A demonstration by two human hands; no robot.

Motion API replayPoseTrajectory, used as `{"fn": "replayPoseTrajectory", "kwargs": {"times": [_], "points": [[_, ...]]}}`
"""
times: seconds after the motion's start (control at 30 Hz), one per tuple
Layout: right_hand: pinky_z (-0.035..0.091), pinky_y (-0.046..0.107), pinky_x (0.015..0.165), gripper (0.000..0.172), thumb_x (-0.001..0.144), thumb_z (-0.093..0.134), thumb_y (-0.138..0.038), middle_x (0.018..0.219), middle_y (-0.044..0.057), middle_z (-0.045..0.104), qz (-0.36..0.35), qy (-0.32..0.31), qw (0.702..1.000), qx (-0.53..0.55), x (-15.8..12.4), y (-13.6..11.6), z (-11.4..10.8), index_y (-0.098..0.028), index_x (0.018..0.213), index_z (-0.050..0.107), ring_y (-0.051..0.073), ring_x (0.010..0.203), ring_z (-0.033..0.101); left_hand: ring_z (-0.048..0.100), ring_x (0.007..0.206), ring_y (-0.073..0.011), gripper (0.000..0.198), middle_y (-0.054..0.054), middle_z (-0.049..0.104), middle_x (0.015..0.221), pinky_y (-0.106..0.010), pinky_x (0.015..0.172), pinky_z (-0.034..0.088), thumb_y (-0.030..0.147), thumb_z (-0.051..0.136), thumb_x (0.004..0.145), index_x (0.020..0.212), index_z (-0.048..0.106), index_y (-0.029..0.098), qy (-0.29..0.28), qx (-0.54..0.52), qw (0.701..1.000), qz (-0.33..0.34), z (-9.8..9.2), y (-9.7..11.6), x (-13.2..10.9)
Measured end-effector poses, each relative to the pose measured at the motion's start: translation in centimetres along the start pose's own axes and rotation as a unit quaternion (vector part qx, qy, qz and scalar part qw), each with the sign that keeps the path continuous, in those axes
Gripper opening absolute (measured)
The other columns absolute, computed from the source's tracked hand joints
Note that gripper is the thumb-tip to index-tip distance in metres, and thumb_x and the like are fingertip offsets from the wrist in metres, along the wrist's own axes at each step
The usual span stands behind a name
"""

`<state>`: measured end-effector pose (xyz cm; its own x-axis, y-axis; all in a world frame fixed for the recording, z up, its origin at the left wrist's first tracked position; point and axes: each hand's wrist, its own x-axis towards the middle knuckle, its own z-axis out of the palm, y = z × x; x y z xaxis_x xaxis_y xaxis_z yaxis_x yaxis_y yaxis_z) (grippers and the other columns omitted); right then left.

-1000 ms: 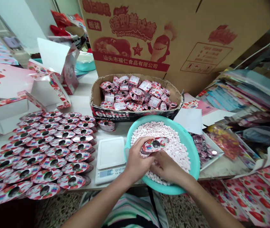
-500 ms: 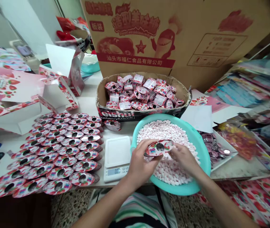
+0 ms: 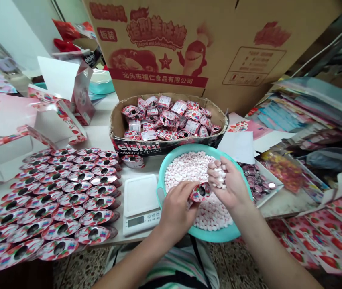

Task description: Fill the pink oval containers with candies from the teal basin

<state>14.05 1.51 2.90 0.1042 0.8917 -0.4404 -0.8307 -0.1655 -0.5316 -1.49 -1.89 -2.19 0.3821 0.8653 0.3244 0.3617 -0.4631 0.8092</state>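
Right hand (image 3: pixel 226 180) has come up off the oval candy pack (image 3: pixel 201 192) and sits apart from it, palm up, fingers curled, a small heap of pink-white candies (image 3: pixel 219 176) cupped against them. Left hand (image 3: pixel 177 210) grips the pack alone, fingers wrapped round it, the pack's round dark opening showing, above the near part of a teal plastic basin (image 3: pixel 210 234) filled with the same candies. Kitchen scale (image 3: pixel 141 204) on the tabletop (image 3: pixel 107 138), just left of the basin, display lit, digits too small to read. Further left, overlapping rows of matching packs (image 3: pixel 62 196). Far of the basin, a cardboard tray (image 3: pixel 117 124) heaped with wrapped packs, one loose pack (image 3: pixel 133 161) just near of it. Right of the basin, a white tray (image 3: pixel 271 196) of shiny round caps. Large printed candy carton (image 3: pixel 204 48) stands behind the cardboard tray
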Motion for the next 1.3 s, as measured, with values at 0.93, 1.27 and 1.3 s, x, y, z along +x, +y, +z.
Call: {"fn": "replayPoseTrajectory", "kwargs": {"times": [0.93,1.27,1.3], "points": [[0.018,0.019,0.036,0.046,0.083,0.061,-0.035,0.049,-0.008,0.018,-0.118,-0.053,0.984,-0.124,-1.2,-2.1,-1.4,-0.021,0.057,0.026,0.009,0.043,0.012,0.061,0.106,-0.0211,0.040,-0.006,0.064,0.113,-0.034,0.093,0.049,0.020,0.070,0.077,0.114,0.056,0.024,0.178,-0.093,0.980,-0.012,-4.1,-0.7,-2.2],[0.019,0.025,0.040,0.042,0.083,0.063,-0.039,0.052,-0.004,0.027,-0.131,0.045,0.959,-0.246,-1.5,0.8,-7.1,-0.020,0.055,0.039,0.010,0.047,0.021,0.064,0.098,-0.0211,0.037,-0.006,0.066,0.109,-0.035,0.090,0.050,0.031,0.070,0.077,0.111,0.059,0.022,0.284,0.060,0.942,-0.169,-8.4,-3.9,-6.4],[0.019,0.025,0.041,0.042,0.083,0.064,-0.039,0.052,-0.004,0.028,-0.140,0.046,0.953,-0.265,-1.6,1.0,-7.3,-0.020,0.055,0.039,0.011,0.048,0.023,0.064,0.099,-0.0211,0.038,-0.006,0.066,0.109,-0.035,0.090,0.050,0.032,0.070,0.077,0.111,0.059,0.022,0.285,0.068,0.940,-0.176,-8.6,-4.2,-6.6]]}}
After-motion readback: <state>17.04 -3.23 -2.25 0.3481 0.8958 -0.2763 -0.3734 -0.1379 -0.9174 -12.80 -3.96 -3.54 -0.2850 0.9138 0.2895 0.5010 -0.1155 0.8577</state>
